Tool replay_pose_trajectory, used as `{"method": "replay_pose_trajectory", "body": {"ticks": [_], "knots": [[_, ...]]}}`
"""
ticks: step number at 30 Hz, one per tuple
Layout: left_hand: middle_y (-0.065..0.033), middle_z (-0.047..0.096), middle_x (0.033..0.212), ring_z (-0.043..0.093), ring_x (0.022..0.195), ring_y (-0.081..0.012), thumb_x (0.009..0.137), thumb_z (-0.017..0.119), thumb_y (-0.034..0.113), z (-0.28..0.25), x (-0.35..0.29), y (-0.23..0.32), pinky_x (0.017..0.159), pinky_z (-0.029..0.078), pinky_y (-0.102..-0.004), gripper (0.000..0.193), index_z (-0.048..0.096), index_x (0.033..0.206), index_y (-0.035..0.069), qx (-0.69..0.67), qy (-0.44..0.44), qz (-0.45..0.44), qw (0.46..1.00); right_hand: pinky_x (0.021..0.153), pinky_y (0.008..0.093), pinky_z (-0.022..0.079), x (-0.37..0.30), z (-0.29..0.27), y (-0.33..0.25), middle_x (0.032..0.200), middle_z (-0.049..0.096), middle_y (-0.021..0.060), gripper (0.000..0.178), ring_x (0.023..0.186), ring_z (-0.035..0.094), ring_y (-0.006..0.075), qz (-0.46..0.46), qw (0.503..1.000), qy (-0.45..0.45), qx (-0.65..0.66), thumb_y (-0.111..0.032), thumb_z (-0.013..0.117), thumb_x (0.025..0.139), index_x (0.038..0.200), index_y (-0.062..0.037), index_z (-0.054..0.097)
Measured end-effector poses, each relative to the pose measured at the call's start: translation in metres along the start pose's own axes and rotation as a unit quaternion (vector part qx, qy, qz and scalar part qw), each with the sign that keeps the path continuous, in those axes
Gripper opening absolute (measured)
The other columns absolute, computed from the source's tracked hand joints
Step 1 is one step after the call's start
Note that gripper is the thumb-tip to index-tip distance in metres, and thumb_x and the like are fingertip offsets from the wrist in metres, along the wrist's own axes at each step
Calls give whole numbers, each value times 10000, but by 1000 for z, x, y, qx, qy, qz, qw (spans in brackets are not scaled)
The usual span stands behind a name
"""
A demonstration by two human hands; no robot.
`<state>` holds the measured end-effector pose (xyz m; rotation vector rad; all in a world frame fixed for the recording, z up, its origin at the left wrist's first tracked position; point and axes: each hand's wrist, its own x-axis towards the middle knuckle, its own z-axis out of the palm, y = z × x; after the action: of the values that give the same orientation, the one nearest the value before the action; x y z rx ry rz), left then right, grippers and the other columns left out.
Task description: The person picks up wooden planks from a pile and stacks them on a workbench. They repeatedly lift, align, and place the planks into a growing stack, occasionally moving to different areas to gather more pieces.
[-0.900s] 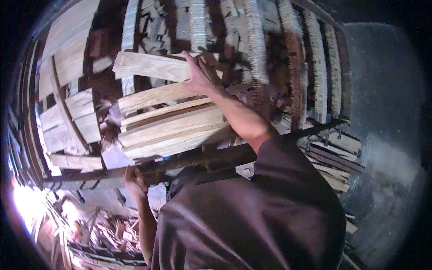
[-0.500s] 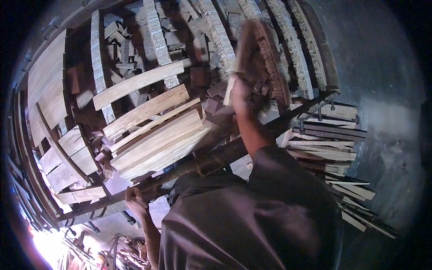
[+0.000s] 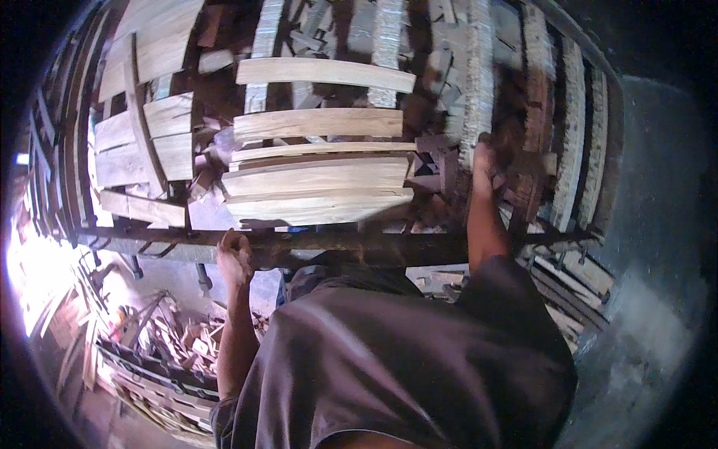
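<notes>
On my feed, white glare burns out detail at nine o'clock, washing the scrap wood (image 3: 200, 344) at eight pinkish. The grey surface (image 3: 654, 209) at three o'clock sits dim and bluish. At eleven, pale boards (image 3: 318, 175) catch light, dark shadow between them. I see the right hand (image 3: 485, 161), at two, shadowed and motion-blurred. Fisheye bends the edges; the corners fall black.

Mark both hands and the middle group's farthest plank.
Left hand (image 3: 235, 259): head view, middle of the hand.
Right hand (image 3: 485, 165): head view, middle of the hand.
Farthest wooden plank (image 3: 323, 72): head view, middle of its face.
</notes>
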<state>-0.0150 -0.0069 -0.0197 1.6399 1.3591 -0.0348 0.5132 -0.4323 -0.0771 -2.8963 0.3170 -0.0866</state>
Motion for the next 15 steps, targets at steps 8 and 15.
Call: {"method": "replay_pose_trajectory", "body": {"ticks": [8, 15], "knots": [[-164, 735, 989, 670, 957, -350, 856, 710, 221, 10, 0, -12, 970, 489, -442, 442, 700, 1224, -23, 79, 108, 73, 988, 1164, 494, 355, -72, 19, -230, 1476, 515, 167, 738, 1423, 403, 386, -510, 852, -49, 105, -111, 767, 766, 1457, -88, 510], [-166, 733, 979, 661, 963, -346, 877, 689, 199, 19, 3, 0, 1007, 465, -448, 397, 698, 1201, -31, 22, 128, 76, 989, 1067, 417, 476, -23, 46, -293, 1269, 686, 144, 597, 1196, 623, 288, -438, 804, -390, 94, -156, 781, 822, 1382, -39, 609]]}}
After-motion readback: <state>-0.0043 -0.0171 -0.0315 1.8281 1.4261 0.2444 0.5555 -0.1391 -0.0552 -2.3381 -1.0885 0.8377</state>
